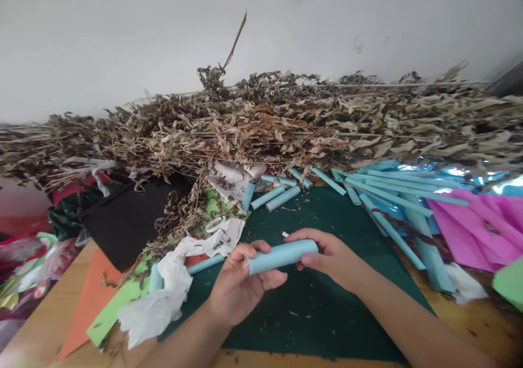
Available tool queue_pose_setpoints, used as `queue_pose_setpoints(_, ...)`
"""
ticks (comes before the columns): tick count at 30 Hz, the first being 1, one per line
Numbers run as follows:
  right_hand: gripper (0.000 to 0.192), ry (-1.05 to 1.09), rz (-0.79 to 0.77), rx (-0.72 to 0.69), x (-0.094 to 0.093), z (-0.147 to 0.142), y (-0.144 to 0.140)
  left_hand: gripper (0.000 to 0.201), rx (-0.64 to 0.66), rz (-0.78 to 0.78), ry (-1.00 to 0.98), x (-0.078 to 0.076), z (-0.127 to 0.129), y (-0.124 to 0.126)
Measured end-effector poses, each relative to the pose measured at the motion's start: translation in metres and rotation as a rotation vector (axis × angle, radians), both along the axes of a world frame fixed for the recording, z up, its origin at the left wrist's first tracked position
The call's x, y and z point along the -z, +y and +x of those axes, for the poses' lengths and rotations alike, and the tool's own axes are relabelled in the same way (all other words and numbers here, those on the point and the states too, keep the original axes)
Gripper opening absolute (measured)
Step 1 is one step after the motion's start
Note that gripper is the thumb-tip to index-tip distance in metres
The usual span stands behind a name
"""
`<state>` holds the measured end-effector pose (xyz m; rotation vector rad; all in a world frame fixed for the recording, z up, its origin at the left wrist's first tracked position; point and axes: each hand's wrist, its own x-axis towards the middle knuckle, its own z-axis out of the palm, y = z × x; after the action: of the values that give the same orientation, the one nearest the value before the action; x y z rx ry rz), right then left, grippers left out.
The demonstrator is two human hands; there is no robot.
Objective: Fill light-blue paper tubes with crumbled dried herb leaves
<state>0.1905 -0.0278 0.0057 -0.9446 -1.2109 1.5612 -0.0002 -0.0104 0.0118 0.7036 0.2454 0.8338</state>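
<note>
A light-blue paper tube (281, 255) lies level between my two hands, above a dark green mat (318, 313). My left hand (241, 286) grips its left end, palm turned up, with fingers behind and below. At the other end, my right hand (324, 253) pinches the tube between thumb and fingers. A small white bit (285, 234) shows beside the right fingertips; I cannot tell whether it is held. Several short blue tubes (267, 197) lie at the mat's far edge. Longer thin blue tubes (400, 188) are piled at the right.
Dried leafy stalks (265, 123) are heaped along the wall behind. Crumpled white tissue (163, 297), green paper (120, 302), orange paper (92, 297) and a black sheet (126, 221) lie left. Pink paper (474, 226) sits right, on the wooden table (482, 324).
</note>
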Motion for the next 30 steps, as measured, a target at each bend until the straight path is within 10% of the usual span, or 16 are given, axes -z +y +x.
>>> queue_pose_setpoints(8, 0.041, -0.139, 0.049, -0.004, -0.002, -0.002, -0.002, 0.027, -0.073, 0.08, 0.12, -0.007, 0.002, 0.001)
queue_pose_setpoints(13, 0.043, -0.78, 0.207, 0.107, -0.018, 0.02, 0.001, 0.023, -0.394, 0.267, 0.327, -0.005, 0.0, 0.016)
queue_pose_setpoints(18, 0.027, -1.485, 0.16, 0.086, -0.026, 0.041, 0.003, 0.022, -0.7, 0.774, 0.767, 0.002, -0.012, 0.029)
queue_pose_setpoints(24, 0.009, -1.66, 0.112, -0.246, -0.021, 0.03, -0.003, 0.019, -0.577, 1.223, 0.828, 0.001, -0.004, 0.019)
queue_pose_setpoints(30, 0.015, -1.428, 0.07, -0.055, -0.024, 0.044, 0.0, 0.009, -0.406, 1.033, 0.697, 0.0, 0.002, 0.011)
